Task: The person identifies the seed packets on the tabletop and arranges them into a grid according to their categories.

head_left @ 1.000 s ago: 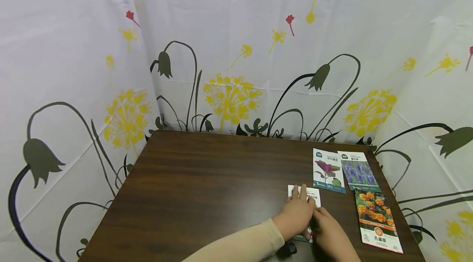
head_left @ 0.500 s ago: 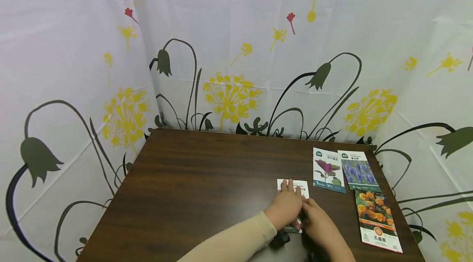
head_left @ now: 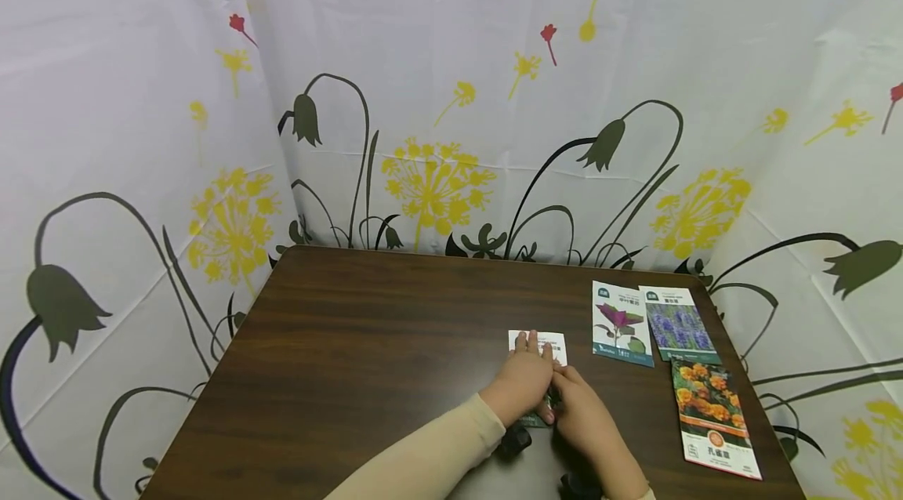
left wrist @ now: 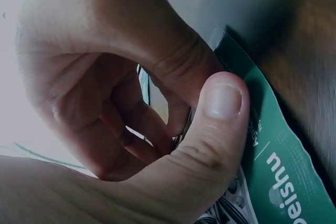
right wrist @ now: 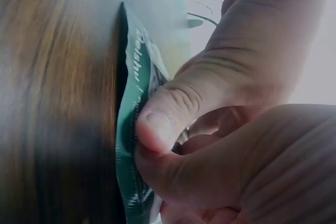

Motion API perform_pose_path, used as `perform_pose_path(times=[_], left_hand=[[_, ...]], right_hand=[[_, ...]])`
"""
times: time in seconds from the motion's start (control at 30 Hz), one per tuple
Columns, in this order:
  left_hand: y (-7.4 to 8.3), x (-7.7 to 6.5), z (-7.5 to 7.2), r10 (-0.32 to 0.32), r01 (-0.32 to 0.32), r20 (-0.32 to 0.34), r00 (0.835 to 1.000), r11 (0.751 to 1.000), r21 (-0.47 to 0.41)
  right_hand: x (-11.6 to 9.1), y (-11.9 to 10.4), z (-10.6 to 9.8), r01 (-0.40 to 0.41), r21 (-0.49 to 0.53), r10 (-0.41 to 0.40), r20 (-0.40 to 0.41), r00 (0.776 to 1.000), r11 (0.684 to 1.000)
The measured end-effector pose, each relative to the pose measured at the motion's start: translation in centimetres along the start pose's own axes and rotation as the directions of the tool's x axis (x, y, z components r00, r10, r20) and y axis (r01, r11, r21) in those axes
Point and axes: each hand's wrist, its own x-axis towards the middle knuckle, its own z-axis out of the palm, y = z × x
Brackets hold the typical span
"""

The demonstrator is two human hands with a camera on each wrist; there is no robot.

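A white and green seed packet (head_left: 556, 341) lies under both hands near the table's front, its green bottom strip (left wrist: 278, 166) showing in the left wrist view. Across its upper part rest the spread fingers of my left hand (head_left: 524, 384), while that thumb presses lower down on the packet. Against it from the right comes my right hand (head_left: 584, 412), whose thumb side meets the left thumb on the green strip (right wrist: 128, 108) in the right wrist view. The right fingers are mostly hidden, so their hold on the packet cannot be told.
At the right lie a purple-flower seed packet (head_left: 621, 324), a lavender-blue one (head_left: 679, 327) and an orange-flower one (head_left: 716, 414). They rest on the dark wooden table (head_left: 367, 351). Behind and at both sides hangs a white floral cloth (head_left: 437, 14).
Both hands have moved left and slightly away from the front edge, and the packet beneath them has moved along. The other packets have stayed in place on the table.
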Motion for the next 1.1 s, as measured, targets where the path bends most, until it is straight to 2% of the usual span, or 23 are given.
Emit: perform_pose_path(times=[0.17, 0.37, 0.5, 0.73, 0.8, 0.87, 0.97, 1.03, 1.1], left_hand=[[-1.6, -0.3, -0.2, 0.019, -0.019, -0.025, 1.0, 1.0, 0.001], [-3.3, 0.2, -0.1, 0.005, -0.005, -0.022, 1.0, 1.0, 0.007], [-4.1, 0.7, 0.1, -0.013, 0.012, -0.031, 0.999, 1.0, -0.024], [-5.8, 1.2, -0.5, -0.036, 0.035, -0.012, 0.999, 0.998, -0.054], [-6.5, 2.0, 0.4, -0.038, 0.036, -0.028, 0.999, 0.997, -0.064], [-7.1, 2.3, 0.5, -0.039, 0.037, -0.026, 0.999, 0.996, -0.075], [-7.8, 2.5, 0.7, -0.032, 0.031, -0.02, 0.999, 0.996, -0.085], [-8.2, 2.1, -0.1, -0.031, 0.031, 0.006, 1.0, 0.995, -0.091], [-8.7, 2.1, 0.0, -0.034, 0.035, 0.014, 0.999, 0.995, -0.098]], right_hand=[[1.0, -0.5, 1.0, 0.042, -0.014, -0.043, -0.02, 0.999, 0.999], [2.4, -0.8, 1.8, 0.142, -0.026, -0.144, -0.082, 0.986, 0.989], [3.4, -1.1, 2.0, 0.109, -0.022, -0.11, -0.048, 0.993, 0.994], [5.0, -2.0, 2.1, 0.086, -0.039, -0.086, -0.004, 0.996, 0.995], [5.4, -2.2, 2.3, 0.082, -0.039, -0.082, 0.001, 0.997, 0.996], [5.9, -2.2, 2.6, 0.076, -0.033, -0.076, 0.007, 0.997, 0.997], [6.6, -2.2, 3.0, 0.088, -0.01, -0.088, 0.0, 0.996, 0.996], [7.1, -2.2, 3.3, 0.107, 0.006, -0.107, -0.006, 0.994, 0.994], [7.7, -1.8, 4.0, 0.132, 0.009, -0.132, -0.025, 0.991, 0.991]])
